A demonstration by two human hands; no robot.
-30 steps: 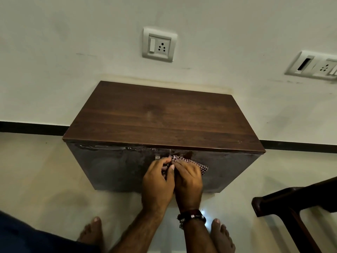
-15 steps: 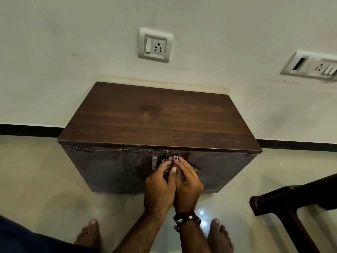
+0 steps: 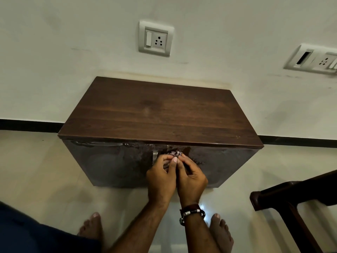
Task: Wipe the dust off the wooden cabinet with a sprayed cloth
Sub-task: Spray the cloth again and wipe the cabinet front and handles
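Note:
A dark wooden cabinet [image 3: 160, 114] stands against the wall, seen from above, its glossy front face streaked with wet marks. A small checked cloth [image 3: 175, 153] is bunched up against the upper middle of that front, next to a small metal handle [image 3: 155, 155]. My left hand [image 3: 161, 177] and my right hand [image 3: 191, 178] are side by side, fingertips pinching the cloth together. Most of the cloth is hidden inside my fingers. A beaded bracelet sits on my right wrist.
Two bare feet stand on the pale tiled floor [image 3: 36, 170] below the cabinet. A dark wooden chair arm [image 3: 291, 196] juts in at the right. Wall sockets [image 3: 155, 38] sit above the cabinet and at the far right [image 3: 317, 59].
The cloth, spread out to the right under my right hand a second ago, is now gathered into a small bunch between both hands' fingertips. The camera has shifted slightly.

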